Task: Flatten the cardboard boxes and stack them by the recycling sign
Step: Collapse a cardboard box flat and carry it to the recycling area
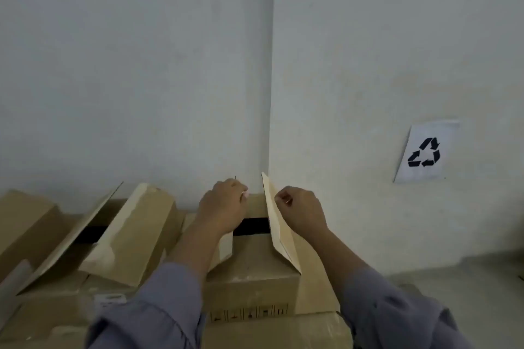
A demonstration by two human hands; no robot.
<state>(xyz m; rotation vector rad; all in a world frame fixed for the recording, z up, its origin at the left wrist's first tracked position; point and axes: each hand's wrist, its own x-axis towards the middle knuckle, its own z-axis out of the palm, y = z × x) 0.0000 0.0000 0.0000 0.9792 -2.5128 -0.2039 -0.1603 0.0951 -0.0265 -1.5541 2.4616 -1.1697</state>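
Observation:
A brown cardboard box stands in front of me with its top flaps raised. My right hand grips the right flap, which stands nearly upright. Curled over the box's left flap, near the far edge, is my left hand; that flap is mostly hidden under the hand and forearm. A dark gap shows inside the box between my hands. On the right wall hangs a white sheet with a black recycling sign.
More open cardboard boxes with raised flaps crowd the left side, against the wall. Another box lies under the one I hold. Bare grey floor shows at the right, below the sign. A wall corner runs up the middle.

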